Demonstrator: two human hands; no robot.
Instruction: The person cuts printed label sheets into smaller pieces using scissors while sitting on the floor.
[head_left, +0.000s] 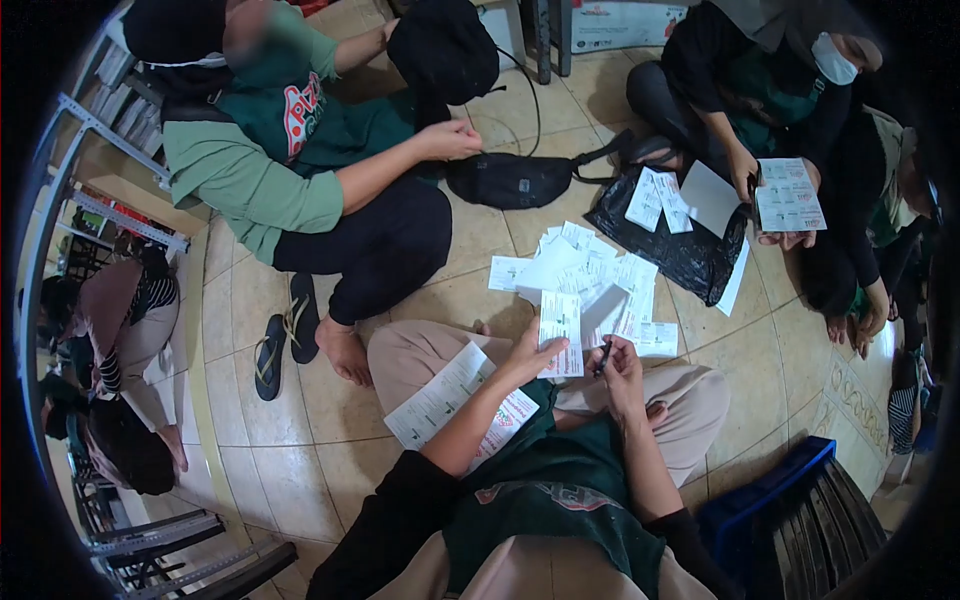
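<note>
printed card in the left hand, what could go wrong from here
The right hand holds a small dark tool close to the printed card in the left hand, so a slip might damage the card. The loose, overlapping paper pile could slide or get mixed up if bumped. The printed sheet lying across the left trouser leg could slip if that leg shifts.

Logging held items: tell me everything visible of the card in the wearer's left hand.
The card is a flat white rectangle, apparently paper, bearing small print with a green mark near its middle. Fine text is unreadable. The left hand pinches its left side, thumb on the printed face, in front of the loose printed slips.
</note>
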